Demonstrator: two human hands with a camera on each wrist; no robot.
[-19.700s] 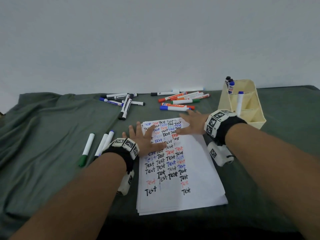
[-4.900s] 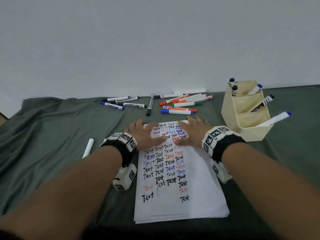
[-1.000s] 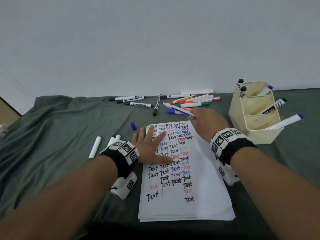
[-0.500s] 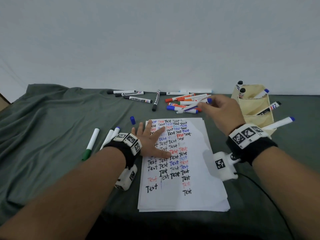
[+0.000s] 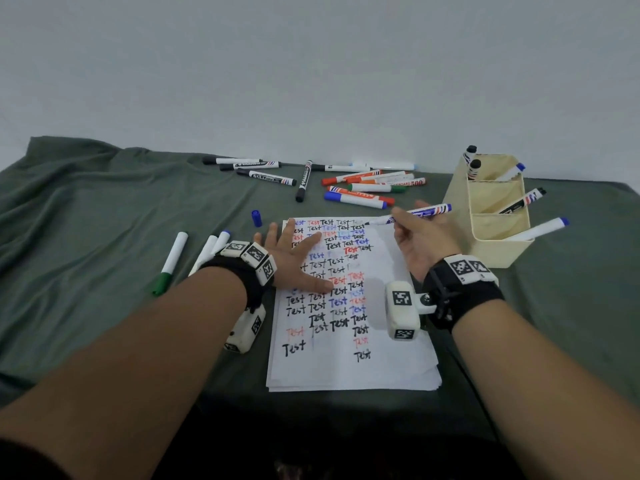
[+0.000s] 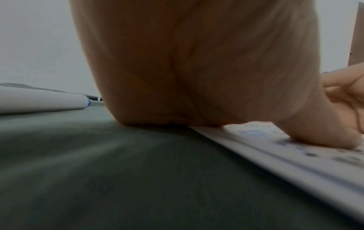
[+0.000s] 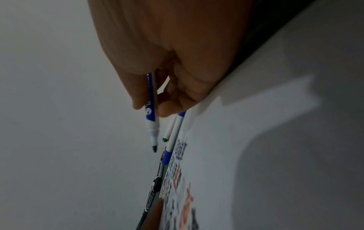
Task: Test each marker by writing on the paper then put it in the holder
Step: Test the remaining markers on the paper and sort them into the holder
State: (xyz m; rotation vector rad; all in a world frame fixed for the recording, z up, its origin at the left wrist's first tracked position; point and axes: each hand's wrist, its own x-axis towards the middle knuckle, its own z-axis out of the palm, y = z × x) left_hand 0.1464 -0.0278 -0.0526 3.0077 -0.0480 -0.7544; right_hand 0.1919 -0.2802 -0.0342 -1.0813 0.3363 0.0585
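My right hand (image 5: 420, 237) grips an uncapped blue marker (image 5: 415, 214) above the top right of the paper (image 5: 391, 362), its tip pointing left. The right wrist view shows the fingers curled round that blue marker (image 7: 150, 115), its dark tip free in the air. My left hand (image 5: 294, 254) lies flat, fingers spread, on the paper's upper left; in the left wrist view the palm (image 6: 197, 70) presses the paper's edge (image 6: 275, 161). A loose blue cap (image 5: 256, 218) lies just beyond the paper. The cream holder (image 5: 491, 247) at right holds several markers.
Several markers (image 5: 360, 188) lie scattered at the back of the green cloth (image 5: 86, 237). A green-capped marker (image 5: 170, 263) and two white ones (image 5: 211, 245) lie left of my left wrist. A white wall stands behind the table.
My right hand has lifted the blue marker from the pile and drawn it back over the paper's top right corner, turning palm inward. The left hand has stayed flat on the paper.
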